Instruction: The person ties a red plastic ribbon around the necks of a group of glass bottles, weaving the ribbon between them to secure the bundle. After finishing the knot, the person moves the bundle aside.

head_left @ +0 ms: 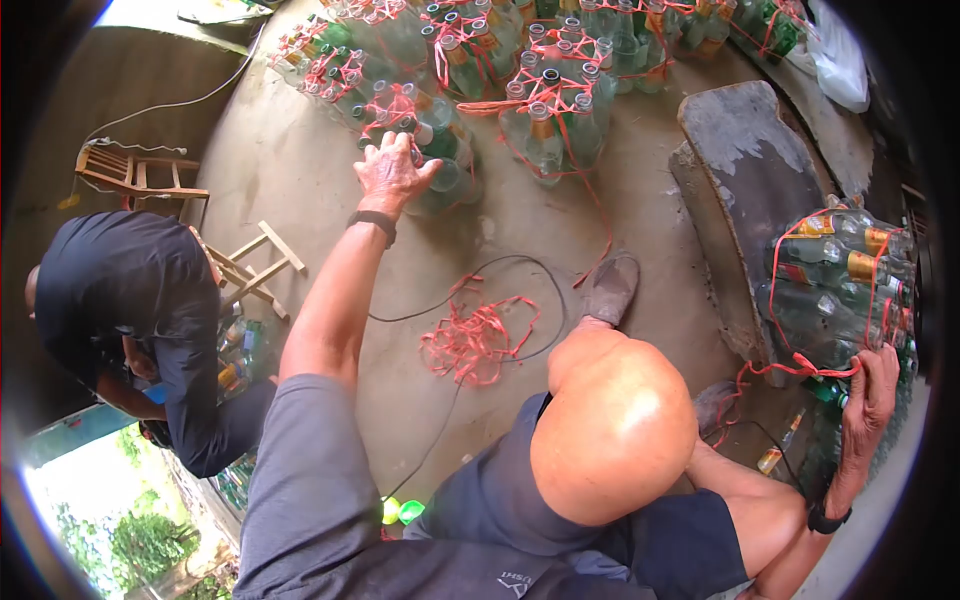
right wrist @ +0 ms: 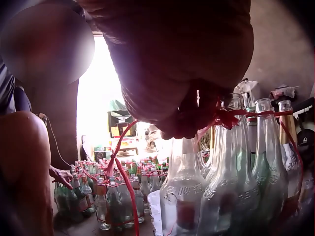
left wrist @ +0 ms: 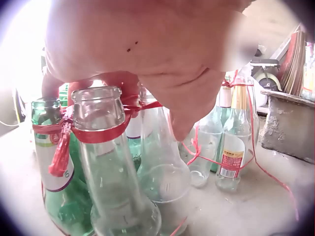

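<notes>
At the back, my left hand [head_left: 393,172] grips the tops of a bundle of glass bottles [head_left: 455,155] tied with red plastic twine. In the left wrist view its fingers curl down behind a clear bottle [left wrist: 106,162], and a green bottle [left wrist: 71,196] stands beside that one. My right hand [head_left: 872,400] is low at the right edge, fingers curled on red twine [head_left: 800,368] at the necks of another tied bundle [head_left: 830,270]. The right wrist view shows this hand [right wrist: 182,73] close over several clear bottles [right wrist: 182,187], its fingertips in shadow.
More tied bottle bundles [head_left: 565,110] stand along the back. A tangle of red twine [head_left: 480,335] and a dark cable [head_left: 530,262] lie on the floor. A worn slab [head_left: 755,140] stands left of the right bundle. Another person [head_left: 130,300] bends over at left, near wooden stools [head_left: 255,265].
</notes>
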The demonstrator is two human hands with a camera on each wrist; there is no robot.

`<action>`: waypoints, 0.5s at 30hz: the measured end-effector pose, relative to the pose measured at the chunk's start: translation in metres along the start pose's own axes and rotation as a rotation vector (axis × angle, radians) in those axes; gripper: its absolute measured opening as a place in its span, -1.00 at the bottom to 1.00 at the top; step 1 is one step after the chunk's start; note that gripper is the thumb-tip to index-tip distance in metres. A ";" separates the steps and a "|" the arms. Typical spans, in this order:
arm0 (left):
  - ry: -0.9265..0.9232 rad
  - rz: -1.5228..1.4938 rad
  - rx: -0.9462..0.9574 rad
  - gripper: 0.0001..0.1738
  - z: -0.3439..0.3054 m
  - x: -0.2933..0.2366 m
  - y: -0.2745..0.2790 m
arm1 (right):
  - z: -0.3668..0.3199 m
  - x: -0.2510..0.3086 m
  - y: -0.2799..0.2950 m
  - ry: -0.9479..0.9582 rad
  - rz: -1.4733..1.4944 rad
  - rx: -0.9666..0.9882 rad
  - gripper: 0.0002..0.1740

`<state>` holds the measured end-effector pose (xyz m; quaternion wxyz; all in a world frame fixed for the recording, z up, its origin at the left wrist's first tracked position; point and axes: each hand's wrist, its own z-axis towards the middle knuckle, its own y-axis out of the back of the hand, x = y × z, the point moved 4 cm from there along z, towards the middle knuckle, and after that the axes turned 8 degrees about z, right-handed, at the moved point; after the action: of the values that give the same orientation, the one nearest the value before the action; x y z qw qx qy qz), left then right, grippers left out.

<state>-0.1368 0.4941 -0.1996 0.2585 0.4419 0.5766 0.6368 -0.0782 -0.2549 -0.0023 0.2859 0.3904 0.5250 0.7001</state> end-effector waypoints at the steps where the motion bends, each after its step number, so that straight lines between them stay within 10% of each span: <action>1: -0.024 -0.047 -0.036 -0.30 -0.002 0.000 0.003 | -0.001 -0.001 0.001 0.000 -0.007 -0.001 -0.87; 15: 0.035 -0.194 0.009 -0.39 -0.054 0.081 -0.014 | 0.001 -0.003 0.002 0.002 0.003 0.038 -0.85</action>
<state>-0.2244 0.5376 -0.1889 0.3067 0.3740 0.6240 0.6138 -0.0762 -0.2573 -0.0011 0.2768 0.3958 0.5381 0.6908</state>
